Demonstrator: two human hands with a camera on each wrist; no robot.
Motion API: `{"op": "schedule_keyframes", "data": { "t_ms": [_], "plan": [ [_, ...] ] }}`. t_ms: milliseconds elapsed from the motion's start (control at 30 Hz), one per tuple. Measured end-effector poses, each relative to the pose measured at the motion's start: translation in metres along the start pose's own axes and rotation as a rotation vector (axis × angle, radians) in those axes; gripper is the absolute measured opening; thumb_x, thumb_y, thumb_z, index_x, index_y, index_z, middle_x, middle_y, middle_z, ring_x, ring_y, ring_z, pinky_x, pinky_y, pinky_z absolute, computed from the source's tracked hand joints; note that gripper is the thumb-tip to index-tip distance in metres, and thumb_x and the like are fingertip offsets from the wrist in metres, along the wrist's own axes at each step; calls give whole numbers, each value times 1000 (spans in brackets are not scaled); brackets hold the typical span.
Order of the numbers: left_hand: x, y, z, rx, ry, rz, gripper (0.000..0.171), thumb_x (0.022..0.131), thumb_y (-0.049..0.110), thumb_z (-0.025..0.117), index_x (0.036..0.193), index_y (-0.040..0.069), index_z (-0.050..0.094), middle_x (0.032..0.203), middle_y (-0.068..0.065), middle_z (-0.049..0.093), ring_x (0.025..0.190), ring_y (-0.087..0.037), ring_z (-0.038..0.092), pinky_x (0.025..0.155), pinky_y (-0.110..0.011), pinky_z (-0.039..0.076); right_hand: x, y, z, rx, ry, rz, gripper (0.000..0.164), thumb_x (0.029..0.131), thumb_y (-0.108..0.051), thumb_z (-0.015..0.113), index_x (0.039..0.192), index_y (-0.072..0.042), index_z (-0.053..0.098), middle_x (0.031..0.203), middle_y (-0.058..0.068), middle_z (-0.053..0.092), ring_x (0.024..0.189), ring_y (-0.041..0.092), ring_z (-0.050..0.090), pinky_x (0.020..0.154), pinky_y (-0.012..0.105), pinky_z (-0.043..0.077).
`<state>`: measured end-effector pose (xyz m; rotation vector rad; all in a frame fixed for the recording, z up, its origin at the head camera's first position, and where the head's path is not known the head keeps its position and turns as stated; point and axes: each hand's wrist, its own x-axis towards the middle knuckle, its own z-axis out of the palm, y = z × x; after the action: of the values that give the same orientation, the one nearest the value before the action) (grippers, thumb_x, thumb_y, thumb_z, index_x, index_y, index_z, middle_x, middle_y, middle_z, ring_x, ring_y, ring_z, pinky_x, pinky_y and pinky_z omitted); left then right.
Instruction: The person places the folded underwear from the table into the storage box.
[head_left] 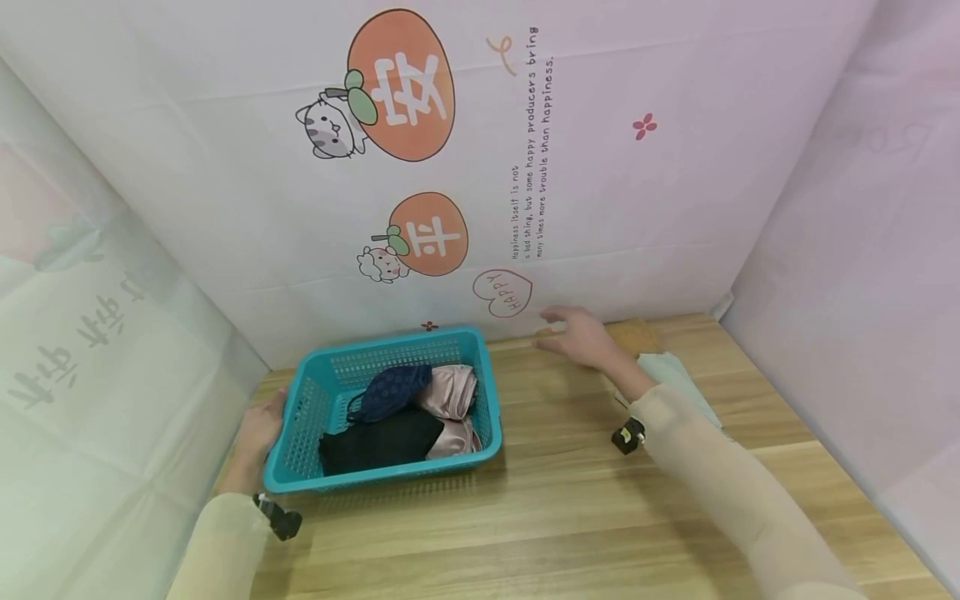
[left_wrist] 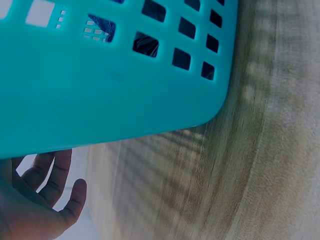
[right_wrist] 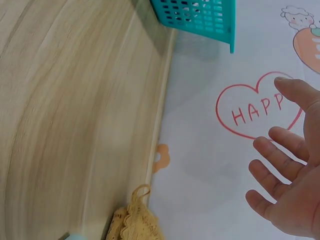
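Observation:
A teal plastic basket with perforated sides stands on the wooden table near the back wall. It holds a dark blue dotted garment that looks like a bra, a black cloth and pink satiny garments. My left hand is at the basket's left end, its loosely bent, spread fingers right at the rim. To the right, my right hand hovers near the back wall, palm exposed in the right wrist view, fingers apart and holding nothing.
Behind my right forearm lie a tan lacy garment with a strap and a pale mint cloth. Printed white sheeting forms walls at the back and both sides. Wooden tabletop stretches in front of the basket.

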<state>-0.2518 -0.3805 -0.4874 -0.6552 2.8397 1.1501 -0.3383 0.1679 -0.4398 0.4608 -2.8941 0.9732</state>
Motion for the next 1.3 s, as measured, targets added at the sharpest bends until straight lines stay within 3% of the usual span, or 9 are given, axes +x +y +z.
{"op": "schedule_keyframes", "data": {
  "t_ms": [300, 500, 633, 967, 1300],
  "plan": [
    [-1, 0, -2, -10, -19, -24, 97, 96, 74, 8, 144, -1, 46, 142, -32, 50, 127, -50, 51, 101, -60, 45, -4, 20, -10, -10, 25, 52, 71, 88, -53, 69, 143, -10, 52, 144, 16, 57, 137, 38, 49, 112, 56, 39],
    [-1, 2, -3, 8, -32, -26, 98, 96, 74, 6, 147, -1, 41, 147, -33, 44, 133, -52, 45, 107, -63, 39, -10, 29, -21, -17, 19, 72, 69, 91, -48, 69, 144, -9, 50, 144, 18, 56, 126, 39, 58, 106, 56, 46],
    [-2, 2, -3, 11, -34, -20, 96, 96, 73, 7, 147, -1, 42, 146, -33, 45, 132, -52, 46, 107, -63, 40, -13, 35, -27, -8, 10, 73, 68, 91, -44, 70, 145, -7, 49, 146, 20, 54, 122, 39, 62, 103, 55, 49],
    [-3, 2, -1, -1, -22, -31, 97, 96, 74, 7, 146, 0, 44, 141, -31, 51, 127, -49, 52, 102, -60, 44, -13, 51, -33, -41, 17, 85, 71, 91, -50, 68, 144, -7, 49, 142, 21, 57, 125, 42, 59, 105, 57, 46],
    [-3, 1, 0, -2, -17, -17, 97, 96, 74, 8, 143, -1, 48, 138, -32, 54, 123, -49, 55, 98, -58, 46, -15, 63, -37, -31, 25, 106, 66, 93, -42, 68, 144, -4, 48, 143, 24, 55, 131, 46, 52, 108, 59, 43]
  ]
}}
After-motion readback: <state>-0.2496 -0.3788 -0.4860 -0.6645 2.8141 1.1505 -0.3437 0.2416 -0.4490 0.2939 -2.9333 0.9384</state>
